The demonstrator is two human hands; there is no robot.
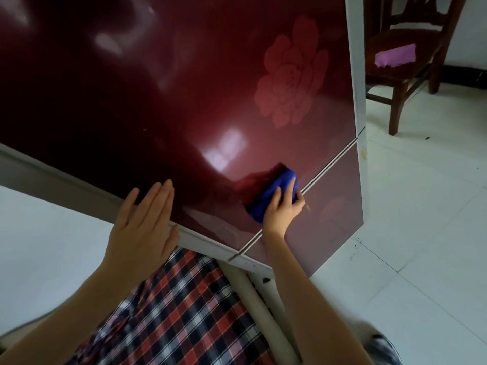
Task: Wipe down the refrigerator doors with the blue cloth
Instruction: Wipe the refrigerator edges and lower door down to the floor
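A glossy dark red refrigerator door (168,83) with a pale flower print fills the upper view. A narrow seam separates it from the lower red door (334,206). My right hand (282,209) grips a bunched blue cloth (274,193) and presses it on the upper door, just above the seam. My left hand (145,222) lies flat with straight fingers against the upper door's grey left edge.
A dark wooden chair (403,56) stands to the right of the refrigerator, with a purple cloth (395,55) on its seat. White tiled floor (421,219) spreads right and below. My plaid skirt (179,312) hangs close to the refrigerator's lower edge.
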